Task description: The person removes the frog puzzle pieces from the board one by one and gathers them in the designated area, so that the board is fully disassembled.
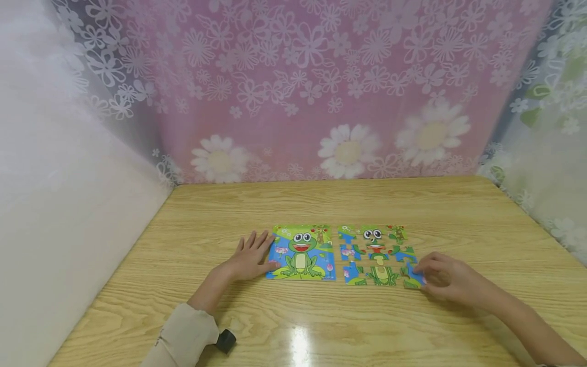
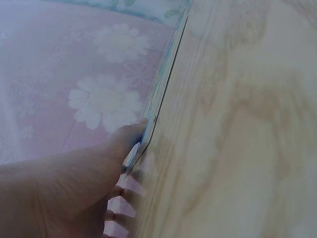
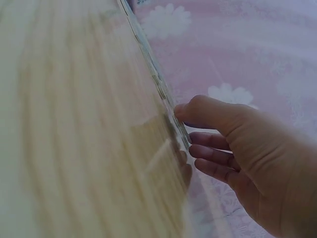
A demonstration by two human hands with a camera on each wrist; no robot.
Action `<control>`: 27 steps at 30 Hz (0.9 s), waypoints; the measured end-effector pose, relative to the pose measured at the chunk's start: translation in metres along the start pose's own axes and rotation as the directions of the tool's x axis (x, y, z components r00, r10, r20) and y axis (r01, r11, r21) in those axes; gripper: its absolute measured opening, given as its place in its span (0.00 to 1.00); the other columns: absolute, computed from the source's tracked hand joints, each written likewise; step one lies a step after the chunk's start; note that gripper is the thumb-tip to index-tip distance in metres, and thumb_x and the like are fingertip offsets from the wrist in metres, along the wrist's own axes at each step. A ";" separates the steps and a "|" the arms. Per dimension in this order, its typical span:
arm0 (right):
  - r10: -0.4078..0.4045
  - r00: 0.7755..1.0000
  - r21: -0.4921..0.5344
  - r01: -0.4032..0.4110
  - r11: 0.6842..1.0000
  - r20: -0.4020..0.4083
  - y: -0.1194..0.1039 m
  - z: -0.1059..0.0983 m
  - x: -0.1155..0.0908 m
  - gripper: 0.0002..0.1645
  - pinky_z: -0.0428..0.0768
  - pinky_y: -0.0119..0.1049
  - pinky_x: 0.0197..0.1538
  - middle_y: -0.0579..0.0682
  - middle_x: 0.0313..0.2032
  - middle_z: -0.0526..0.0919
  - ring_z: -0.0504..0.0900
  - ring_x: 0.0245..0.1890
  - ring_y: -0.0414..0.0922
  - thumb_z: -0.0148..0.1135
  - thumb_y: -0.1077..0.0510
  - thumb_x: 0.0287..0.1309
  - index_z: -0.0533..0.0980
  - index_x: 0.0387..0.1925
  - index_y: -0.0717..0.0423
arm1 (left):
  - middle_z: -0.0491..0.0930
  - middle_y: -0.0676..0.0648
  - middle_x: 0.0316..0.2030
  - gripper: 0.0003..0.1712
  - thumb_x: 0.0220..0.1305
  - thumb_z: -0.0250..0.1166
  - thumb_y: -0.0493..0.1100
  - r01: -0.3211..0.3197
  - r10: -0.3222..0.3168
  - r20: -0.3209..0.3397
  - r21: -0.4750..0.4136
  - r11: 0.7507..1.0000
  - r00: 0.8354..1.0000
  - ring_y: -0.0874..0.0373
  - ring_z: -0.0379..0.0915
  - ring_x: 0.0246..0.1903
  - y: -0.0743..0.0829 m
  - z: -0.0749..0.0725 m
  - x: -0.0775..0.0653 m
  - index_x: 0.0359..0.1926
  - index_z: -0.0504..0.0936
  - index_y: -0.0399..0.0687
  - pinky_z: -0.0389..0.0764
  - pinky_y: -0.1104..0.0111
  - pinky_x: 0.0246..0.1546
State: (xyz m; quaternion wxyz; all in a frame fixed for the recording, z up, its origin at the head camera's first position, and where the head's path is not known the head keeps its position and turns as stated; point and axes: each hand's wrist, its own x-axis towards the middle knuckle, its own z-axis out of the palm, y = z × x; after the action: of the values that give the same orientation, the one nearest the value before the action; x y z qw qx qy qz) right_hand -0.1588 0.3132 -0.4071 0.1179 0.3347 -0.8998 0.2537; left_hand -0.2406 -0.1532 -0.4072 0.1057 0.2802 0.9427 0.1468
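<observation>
A frog picture board [image 1: 300, 261] lies flat on the wooden table. My left hand [image 1: 251, 259] rests at its left side with fingers spread, the thumb over the lower left edge. In the left wrist view that thumb [image 2: 128, 136] lies against the board's edge. To the right of the board, several jigsaw pieces [image 1: 380, 276] of the same frog are laid out in three rows with gaps between them. My right hand [image 1: 451, 280] pinches the lower right corner jigsaw piece [image 1: 414, 279] between thumb and curled fingers, partly covering it. The right wrist view shows the thumb [image 3: 208, 111] at the piece's edge.
The wood-grain table [image 1: 275, 311] extends around the pieces on every side. Behind it hangs a pink flowered curtain [image 1: 284, 112], with a white wall or sheet [image 1: 69, 178] at left and a flowered one [image 1: 555, 153] at right. A black strap end [image 1: 225, 341] hangs by the left sleeve.
</observation>
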 end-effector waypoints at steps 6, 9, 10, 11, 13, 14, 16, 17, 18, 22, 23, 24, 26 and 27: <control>-0.002 1.000 0.016 0.002 1.000 0.014 0.001 0.001 -0.002 0.19 0.74 0.26 0.40 0.38 0.40 0.74 0.74 0.39 0.36 0.73 0.63 0.43 0.79 0.39 0.45 | 0.37 0.40 0.70 0.46 0.65 0.48 0.64 0.005 -0.005 0.007 0.002 1.000 1.000 0.40 0.24 0.66 -0.001 0.001 0.000 0.72 0.42 0.45 0.30 0.44 0.60; 0.005 1.000 0.012 -0.005 1.000 0.014 0.002 0.001 -0.003 0.19 0.75 0.26 0.40 0.38 0.41 0.74 0.74 0.39 0.36 0.73 0.62 0.43 0.79 0.39 0.44 | 0.37 0.40 0.70 0.46 0.65 0.48 0.64 0.002 -0.002 0.005 0.002 1.000 1.000 0.40 0.24 0.66 -0.001 0.001 0.000 0.72 0.42 0.45 0.30 0.44 0.60; 0.005 1.000 0.009 -0.005 1.000 0.015 0.002 0.001 -0.003 0.19 0.75 0.27 0.40 0.38 0.41 0.74 0.74 0.39 0.36 0.73 0.62 0.43 0.79 0.39 0.44 | 0.37 0.40 0.70 0.46 0.65 0.49 0.64 0.001 -0.001 0.005 0.002 1.000 1.000 0.40 0.24 0.66 -0.001 0.001 0.000 0.72 0.42 0.45 0.30 0.44 0.60; 0.004 1.000 0.006 -0.004 1.000 0.014 0.002 0.001 -0.003 0.19 0.75 0.27 0.40 0.38 0.41 0.74 0.73 0.39 0.36 0.73 0.62 0.43 0.79 0.39 0.44 | 0.37 0.40 0.70 0.46 0.65 0.49 0.64 0.001 -0.001 0.005 0.002 1.000 1.000 0.40 0.24 0.66 -0.001 0.001 0.000 0.72 0.42 0.45 0.30 0.44 0.60; 0.000 1.000 -0.001 0.000 1.000 0.014 0.003 0.001 -0.004 0.20 0.75 0.27 0.40 0.38 0.41 0.74 0.73 0.39 0.36 0.73 0.63 0.42 0.79 0.39 0.44 | 0.37 0.40 0.70 0.46 0.65 0.49 0.64 0.000 0.000 0.006 -0.003 1.000 1.000 0.40 0.24 0.66 0.000 0.001 0.000 0.72 0.42 0.45 0.30 0.44 0.60; -0.003 1.000 -0.004 0.003 1.000 0.014 0.004 0.001 -0.004 0.20 0.75 0.27 0.40 0.38 0.41 0.74 0.73 0.39 0.35 0.73 0.63 0.42 0.79 0.39 0.44 | 0.37 0.40 0.70 0.46 0.65 0.49 0.63 0.000 0.000 0.006 -0.007 1.000 1.000 0.40 0.24 0.66 0.000 0.001 -0.001 0.72 0.42 0.45 0.29 0.44 0.60; -0.010 1.000 -0.001 0.010 1.000 0.016 0.004 0.001 -0.004 0.20 0.74 0.26 0.41 0.38 0.41 0.74 0.73 0.39 0.36 0.73 0.64 0.42 0.79 0.39 0.44 | 0.37 0.40 0.70 0.46 0.65 0.49 0.63 -0.001 0.001 0.006 -0.012 1.000 1.000 0.40 0.24 0.66 0.000 0.001 -0.001 0.72 0.42 0.44 0.29 0.44 0.60; -0.014 1.000 0.001 0.014 1.000 0.016 0.004 0.001 -0.004 0.20 0.74 0.25 0.41 0.39 0.41 0.74 0.73 0.39 0.36 0.73 0.64 0.42 0.79 0.39 0.44 | 0.37 0.40 0.70 0.46 0.65 0.49 0.63 0.000 0.001 0.007 -0.010 1.000 1.000 0.40 0.24 0.66 0.000 0.001 -0.001 0.72 0.41 0.45 0.29 0.44 0.60; -0.017 1.000 0.002 0.017 1.000 0.016 0.004 0.001 -0.004 0.20 0.73 0.24 0.41 0.39 0.41 0.74 0.73 0.40 0.36 0.73 0.64 0.42 0.78 0.39 0.44 | 0.37 0.40 0.70 0.46 0.65 0.49 0.63 0.000 0.000 0.007 -0.011 1.000 1.000 0.40 0.24 0.66 0.000 0.000 -0.001 0.72 0.41 0.44 0.29 0.45 0.60; -0.019 1.000 0.015 0.019 1.000 0.021 0.004 0.001 -0.003 0.20 0.72 0.23 0.42 0.39 0.41 0.74 0.73 0.40 0.36 0.72 0.64 0.43 0.78 0.39 0.45 | 0.37 0.39 0.70 0.46 0.65 0.49 0.63 -0.002 0.002 0.004 -0.006 1.000 1.000 0.39 0.24 0.66 0.001 0.000 0.000 0.72 0.41 0.44 0.30 0.45 0.60; -0.018 1.000 0.016 0.018 1.000 0.022 0.004 0.000 -0.003 0.20 0.72 0.23 0.42 0.39 0.41 0.74 0.73 0.40 0.36 0.72 0.64 0.43 0.78 0.40 0.45 | 0.37 0.40 0.70 0.46 0.65 0.49 0.63 0.001 -0.001 0.007 -0.005 1.000 1.000 0.40 0.24 0.66 0.001 -0.001 0.000 0.72 0.41 0.44 0.30 0.45 0.60; -0.015 1.000 0.017 0.015 1.000 0.024 0.004 0.000 -0.003 0.20 0.72 0.23 0.43 0.39 0.41 0.74 0.73 0.41 0.36 0.72 0.64 0.43 0.78 0.40 0.45 | 0.37 0.39 0.70 0.46 0.65 0.49 0.63 0.002 -0.002 0.008 -0.007 1.000 1.000 0.40 0.24 0.66 0.001 -0.001 -0.001 0.72 0.41 0.44 0.30 0.45 0.60; -0.011 1.000 0.023 0.010 1.000 0.027 0.005 0.000 -0.003 0.20 0.72 0.24 0.42 0.39 0.42 0.73 0.72 0.41 0.36 0.72 0.64 0.43 0.78 0.40 0.45 | 0.38 0.39 0.70 0.46 0.65 0.49 0.63 0.003 -0.003 0.007 -0.009 1.000 1.000 0.39 0.25 0.66 0.002 -0.001 -0.001 0.72 0.42 0.43 0.30 0.45 0.60; -0.010 1.000 0.022 0.009 1.000 0.028 0.005 0.000 -0.003 0.20 0.72 0.25 0.42 0.40 0.42 0.73 0.72 0.41 0.36 0.72 0.64 0.43 0.78 0.40 0.45 | 0.37 0.39 0.70 0.46 0.65 0.49 0.63 0.004 -0.004 0.009 -0.009 1.000 1.000 0.39 0.25 0.66 0.002 -0.002 -0.001 0.72 0.42 0.43 0.31 0.45 0.61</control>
State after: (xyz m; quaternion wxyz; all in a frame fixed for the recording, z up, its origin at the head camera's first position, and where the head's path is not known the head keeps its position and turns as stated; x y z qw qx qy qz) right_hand -0.1600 0.3178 -0.4105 0.1029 0.3438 -0.8969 0.2584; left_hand -0.2390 -0.1529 -0.4048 0.1117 0.2783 0.9421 0.1497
